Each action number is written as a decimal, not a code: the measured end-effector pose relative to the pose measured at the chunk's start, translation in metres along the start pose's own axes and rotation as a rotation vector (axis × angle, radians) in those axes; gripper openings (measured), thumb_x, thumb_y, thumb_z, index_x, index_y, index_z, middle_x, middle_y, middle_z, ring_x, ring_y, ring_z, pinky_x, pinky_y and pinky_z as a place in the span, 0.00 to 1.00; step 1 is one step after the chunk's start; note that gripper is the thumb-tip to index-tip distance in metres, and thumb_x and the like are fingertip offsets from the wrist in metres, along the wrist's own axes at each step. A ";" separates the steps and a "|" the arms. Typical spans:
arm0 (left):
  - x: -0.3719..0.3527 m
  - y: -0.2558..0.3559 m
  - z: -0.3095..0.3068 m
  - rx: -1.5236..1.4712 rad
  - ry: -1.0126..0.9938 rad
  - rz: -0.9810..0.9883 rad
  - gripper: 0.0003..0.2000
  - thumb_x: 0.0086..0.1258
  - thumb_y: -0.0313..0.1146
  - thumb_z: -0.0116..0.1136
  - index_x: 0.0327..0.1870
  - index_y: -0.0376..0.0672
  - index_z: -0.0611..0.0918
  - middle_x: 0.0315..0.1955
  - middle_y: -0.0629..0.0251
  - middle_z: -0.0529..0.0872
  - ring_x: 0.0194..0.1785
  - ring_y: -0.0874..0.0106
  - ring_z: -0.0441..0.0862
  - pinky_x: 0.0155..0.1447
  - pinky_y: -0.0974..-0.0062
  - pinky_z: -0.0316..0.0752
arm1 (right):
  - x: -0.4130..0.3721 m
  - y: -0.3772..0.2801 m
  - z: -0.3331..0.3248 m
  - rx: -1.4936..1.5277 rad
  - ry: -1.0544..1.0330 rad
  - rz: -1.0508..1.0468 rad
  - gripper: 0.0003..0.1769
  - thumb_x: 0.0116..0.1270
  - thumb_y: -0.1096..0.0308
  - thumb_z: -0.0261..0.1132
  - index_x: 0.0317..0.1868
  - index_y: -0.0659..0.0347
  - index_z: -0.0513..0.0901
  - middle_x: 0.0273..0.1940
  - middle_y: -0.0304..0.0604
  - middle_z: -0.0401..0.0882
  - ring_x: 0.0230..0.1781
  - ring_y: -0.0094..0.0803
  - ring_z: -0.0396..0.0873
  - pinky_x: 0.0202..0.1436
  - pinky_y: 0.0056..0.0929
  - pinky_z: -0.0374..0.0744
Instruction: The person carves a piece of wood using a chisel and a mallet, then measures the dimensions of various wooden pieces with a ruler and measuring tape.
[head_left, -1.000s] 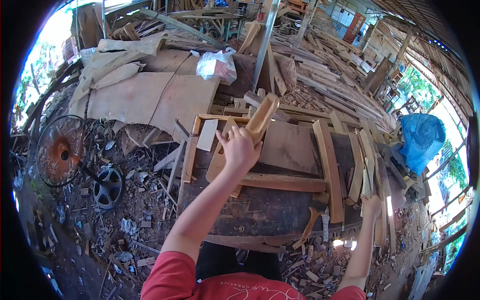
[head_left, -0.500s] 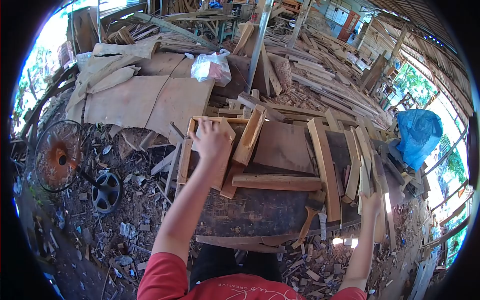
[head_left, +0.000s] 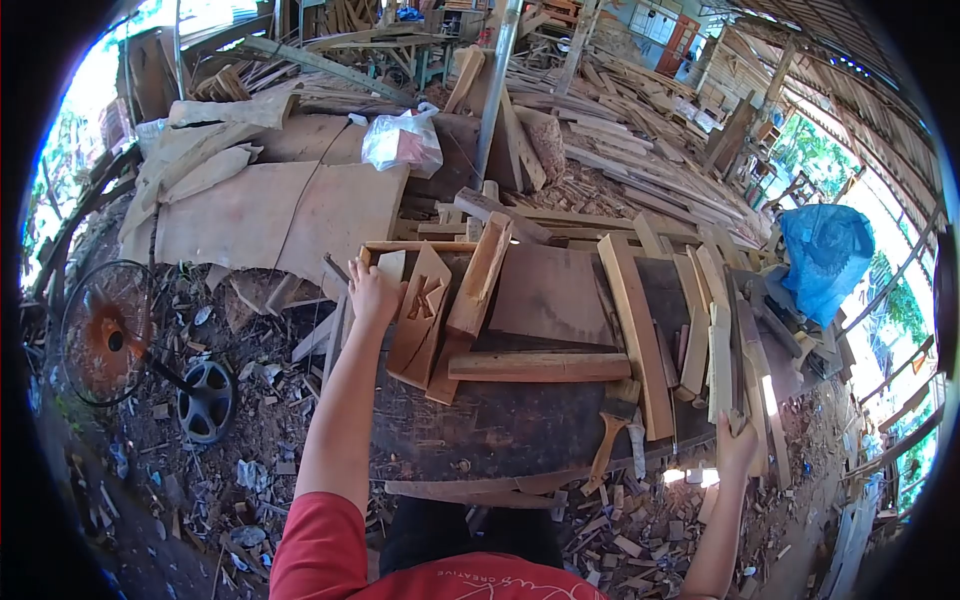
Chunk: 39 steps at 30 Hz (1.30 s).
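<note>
My left hand (head_left: 372,292) is closed over the left side of a shallow wooden frame (head_left: 430,246), its fingers near the far corner. Beside it a board with a dark "K" mark (head_left: 420,310) leans inside the frame. A hollowed wooden piece (head_left: 480,275) lies slanted to its right. My right hand (head_left: 738,445) is low at the bench's right side, fingers wrapped round the near end of a narrow wooden piece (head_left: 738,415), partly hidden by the hand. A pale wood strip (head_left: 718,362) lies just beyond it.
A brush (head_left: 612,425) and a short beam (head_left: 540,367) rest on the dark bench (head_left: 470,440). A long plank (head_left: 637,335) stands right of them. A fan (head_left: 115,340) is at the left, a blue plastic bag (head_left: 825,255) at the right. Wood scraps cover the ground.
My left hand has moved left and down from above the boards to the frame's side, uncovering the "K". My right hand has shifted slightly down. The view has moved a little.
</note>
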<state>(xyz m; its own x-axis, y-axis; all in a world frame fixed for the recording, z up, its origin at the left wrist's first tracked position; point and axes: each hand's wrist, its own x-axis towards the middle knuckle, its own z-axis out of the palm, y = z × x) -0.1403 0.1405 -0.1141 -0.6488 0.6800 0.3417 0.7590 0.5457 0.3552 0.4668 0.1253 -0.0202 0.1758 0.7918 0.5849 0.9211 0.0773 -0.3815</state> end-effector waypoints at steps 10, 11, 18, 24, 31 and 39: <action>-0.032 0.071 -0.121 -0.672 0.033 0.344 0.29 0.48 0.34 0.65 0.54 0.40 0.69 0.46 0.49 0.77 0.49 0.54 0.75 0.53 0.63 0.70 | -0.044 -0.032 -0.026 0.436 -0.197 0.222 0.20 0.67 0.62 0.58 0.54 0.67 0.72 0.44 0.49 0.79 0.45 0.37 0.78 0.46 0.30 0.74; -0.045 0.086 -0.132 -0.702 -0.018 0.422 0.30 0.48 0.34 0.65 0.55 0.41 0.69 0.45 0.49 0.77 0.49 0.53 0.76 0.52 0.63 0.71 | -0.050 -0.035 -0.023 0.656 -0.170 0.220 0.20 0.69 0.63 0.55 0.57 0.65 0.70 0.44 0.47 0.79 0.45 0.34 0.78 0.46 0.28 0.74; -0.110 0.160 -0.130 -0.617 -0.183 0.846 0.32 0.48 0.32 0.63 0.59 0.43 0.68 0.57 0.51 0.71 0.58 0.53 0.71 0.61 0.64 0.65 | -0.076 -0.062 -0.021 0.818 -0.387 0.338 0.11 0.71 0.64 0.51 0.45 0.63 0.73 0.35 0.40 0.79 0.33 0.23 0.76 0.34 0.21 0.73; -0.139 0.199 -0.071 -0.553 -0.367 0.847 0.29 0.47 0.36 0.62 0.54 0.42 0.69 0.50 0.53 0.75 0.53 0.54 0.73 0.57 0.62 0.67 | -0.092 -0.085 -0.014 0.887 -0.495 0.369 0.12 0.68 0.63 0.55 0.42 0.66 0.72 0.20 0.35 0.70 0.16 0.20 0.70 0.20 0.20 0.70; -0.150 0.238 -0.041 -0.340 -0.426 0.908 0.26 0.48 0.44 0.60 0.48 0.40 0.72 0.45 0.56 0.78 0.52 0.58 0.74 0.56 0.63 0.66 | -0.075 -0.090 0.004 0.662 -0.633 0.222 0.16 0.68 0.59 0.55 0.43 0.66 0.72 0.19 0.42 0.73 0.17 0.29 0.74 0.23 0.29 0.71; -0.162 0.266 -0.031 -0.166 -0.354 0.880 0.31 0.57 0.60 0.54 0.48 0.38 0.74 0.49 0.57 0.78 0.62 0.63 0.69 0.61 0.54 0.61 | -0.042 -0.101 0.033 0.282 -0.640 -0.045 0.20 0.69 0.53 0.51 0.36 0.66 0.70 0.28 0.61 0.77 0.33 0.59 0.76 0.34 0.52 0.73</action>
<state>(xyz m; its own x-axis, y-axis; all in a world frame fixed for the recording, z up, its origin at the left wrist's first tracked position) 0.1650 0.1600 -0.0476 0.2245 0.9358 0.2718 0.9307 -0.2886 0.2248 0.3544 0.1044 -0.0299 -0.1793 0.9786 0.1014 0.7822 0.2043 -0.5886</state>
